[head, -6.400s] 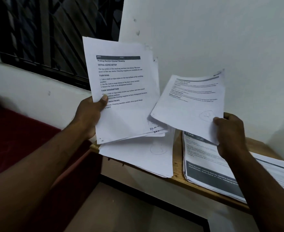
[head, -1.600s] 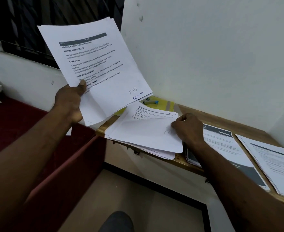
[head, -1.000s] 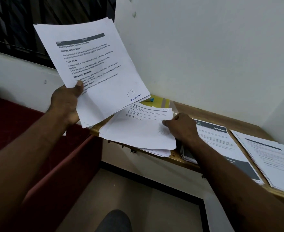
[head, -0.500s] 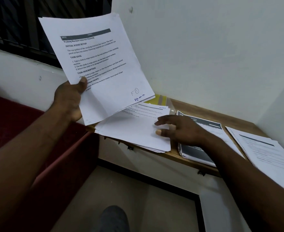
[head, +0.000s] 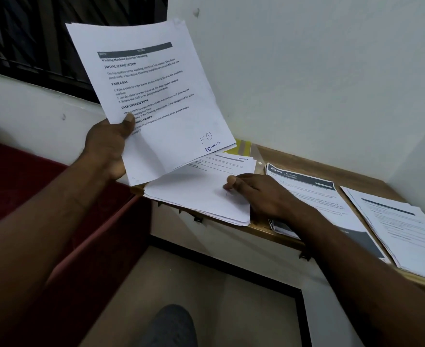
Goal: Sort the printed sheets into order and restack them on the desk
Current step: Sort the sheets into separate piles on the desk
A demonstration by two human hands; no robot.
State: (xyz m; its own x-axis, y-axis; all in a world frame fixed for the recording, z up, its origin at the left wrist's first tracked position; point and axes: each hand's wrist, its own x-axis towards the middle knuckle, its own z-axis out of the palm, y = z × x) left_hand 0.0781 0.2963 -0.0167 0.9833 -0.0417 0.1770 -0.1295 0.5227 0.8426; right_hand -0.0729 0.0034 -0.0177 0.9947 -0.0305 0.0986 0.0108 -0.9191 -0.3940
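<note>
One sheaf [head: 161,96] stands tilted in the raised left hand [head: 105,146], thumb pressed on its printed front, the other fingers hidden behind, pinching it. Below, the right hand [head: 261,196] reaches forward palm down, fingers [head: 234,181] close together on the top sheet of a stack [head: 194,194] on the surface [head: 306,164]. A dark-banded stack [head: 314,196] and a white stack [head: 402,226] lie right of those fingers.

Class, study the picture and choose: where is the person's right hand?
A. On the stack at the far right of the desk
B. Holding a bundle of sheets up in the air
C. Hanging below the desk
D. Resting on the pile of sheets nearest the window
D: the right hand rests on the white pile at the window end of the desk; the left hand holds the raised bundle.
</note>
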